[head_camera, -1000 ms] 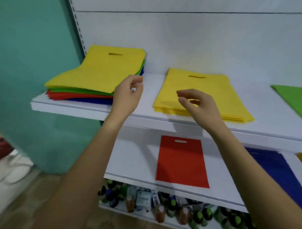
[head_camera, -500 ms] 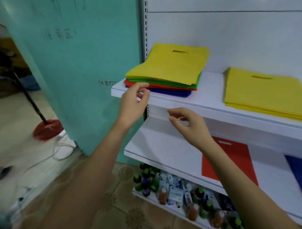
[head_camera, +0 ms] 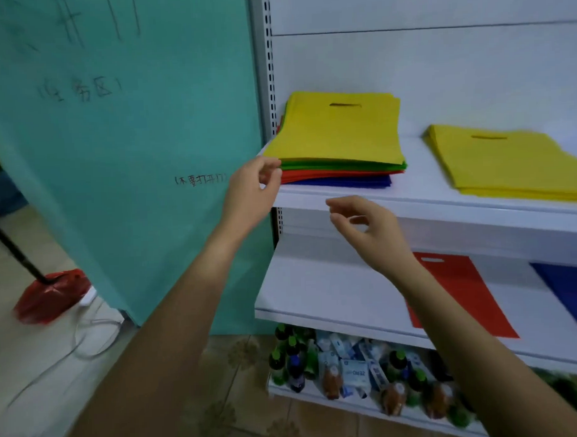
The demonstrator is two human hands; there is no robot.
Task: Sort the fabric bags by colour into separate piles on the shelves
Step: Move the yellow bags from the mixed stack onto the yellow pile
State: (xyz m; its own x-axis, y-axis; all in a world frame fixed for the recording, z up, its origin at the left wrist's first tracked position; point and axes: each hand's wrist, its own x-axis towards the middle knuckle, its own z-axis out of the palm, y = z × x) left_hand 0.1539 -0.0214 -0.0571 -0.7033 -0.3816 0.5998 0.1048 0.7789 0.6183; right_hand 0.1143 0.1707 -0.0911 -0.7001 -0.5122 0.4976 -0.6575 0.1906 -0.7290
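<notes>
Your left hand (head_camera: 252, 193) has risen from the shelf edge to the front left corner of the mixed stack of bags (head_camera: 336, 135), yellow on top, on the upper shelf (head_camera: 443, 206). Its curled fingertips touch that corner; whether they pinch it cannot be told. Your right hand (head_camera: 372, 235) still hovers before the shelf edge, fingers loosely curled, holding nothing. The yellow pile (head_camera: 507, 165) lies further right, and a red bag (head_camera: 463, 297) lies on the lower shelf (head_camera: 316, 292).

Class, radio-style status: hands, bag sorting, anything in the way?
Left hand at front corner of mixed stack, grip unclear. Right hand open, empty, by shelf edge. Yellow pile started alongside; stack unsorted. Nothing in the way.
</notes>
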